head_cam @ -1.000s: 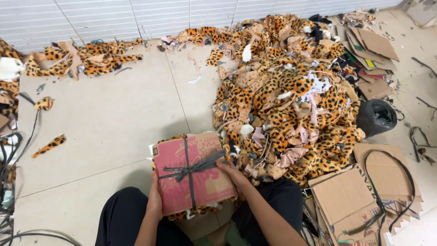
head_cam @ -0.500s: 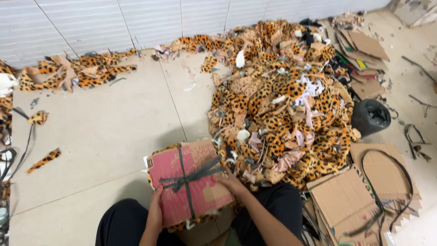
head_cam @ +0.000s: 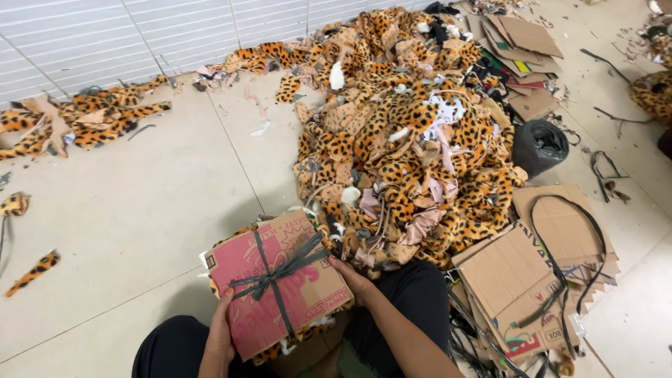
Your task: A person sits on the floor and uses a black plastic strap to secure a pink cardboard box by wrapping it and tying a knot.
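Bundle: red cardboard bundle point(head_cam: 278, 283) cross-tied with grey strap point(head_cam: 280, 269), resting on my lap, leopard-print fabric sandwiched beneath.
Left hand point(head_cam: 221, 334): my fingers curl around the bundle's lower-left edge.
Right hand point(head_cam: 353, 278): my fingers press together against the right edge.
Surroundings: leopard-print scrap pile point(head_cam: 406, 140) just ahead; flat cardboard sheets point(head_cam: 511, 273) to my right.

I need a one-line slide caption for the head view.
Both hands hold a strap-tied cardboard bundle beside a heap of leopard-print fabric scraps.
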